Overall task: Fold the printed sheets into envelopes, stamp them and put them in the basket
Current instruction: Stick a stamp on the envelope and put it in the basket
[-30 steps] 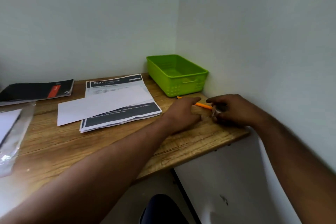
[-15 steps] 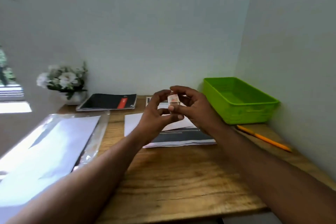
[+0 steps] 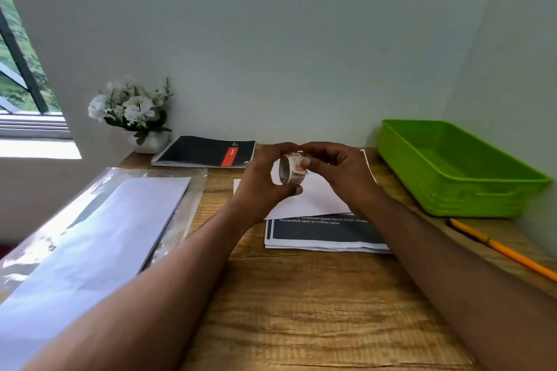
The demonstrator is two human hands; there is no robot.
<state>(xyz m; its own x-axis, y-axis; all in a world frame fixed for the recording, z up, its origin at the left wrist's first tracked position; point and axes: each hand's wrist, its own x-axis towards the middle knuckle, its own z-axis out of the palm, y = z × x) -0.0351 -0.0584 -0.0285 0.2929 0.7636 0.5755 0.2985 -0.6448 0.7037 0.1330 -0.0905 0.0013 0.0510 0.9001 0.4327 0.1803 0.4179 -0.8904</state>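
Paper stamp roll point(image 3: 290, 171), both hands point(image 3: 304, 178) gripping

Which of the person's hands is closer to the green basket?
The right. The right hand is over the papers, just left of the basket. The left hand is farther left, on the other side of the stamp roll that both hands hold.
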